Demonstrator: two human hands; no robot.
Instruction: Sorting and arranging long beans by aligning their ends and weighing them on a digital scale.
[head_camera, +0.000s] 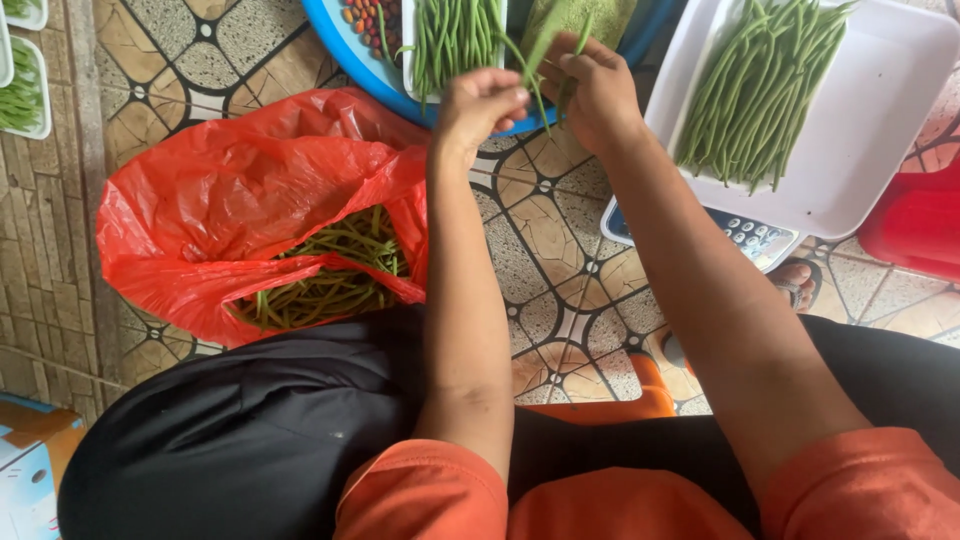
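Under me is a patterned tiled floor (560, 240). On it to my left lies a red plastic bag (250, 200), open and full of green beans. Ahead sits a blue basin (345, 45). To my right there's a weighing scale (745, 238) carrying a white tray, and a red tub (920, 225) beside it.

Market stall or produce-packing spot: patterned tile floor (560, 240), weighing scale (745, 238), trays of green beans (760, 90)

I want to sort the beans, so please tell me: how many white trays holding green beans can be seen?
4: one large tray on the scale at right, one in the blue basin, two at the left edge. Others may be hidden.
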